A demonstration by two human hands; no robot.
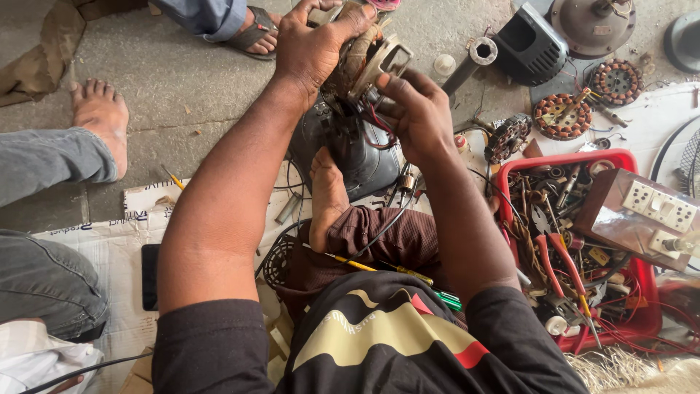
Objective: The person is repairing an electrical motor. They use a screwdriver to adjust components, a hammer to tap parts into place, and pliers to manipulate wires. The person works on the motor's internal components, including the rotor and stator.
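My left hand [313,45] grips the top of a small electric motor [362,62] with copper windings and a metal bracket. My right hand [417,111] pinches wires at the motor's lower right side. The motor sits above a dark plastic fan base [350,153] that rests on the floor by my bare foot [326,195]. Red and black wires run from the motor down toward the base.
A red tray [642,292] full of pliers, wires and parts stands at right, with a wooden switch board [642,215] on it. Wound stators [561,117] and fan housings [532,47] lie at the back right. Screwdrivers [408,273] rest on my lap. Another person's legs and foot [98,117] are at left.
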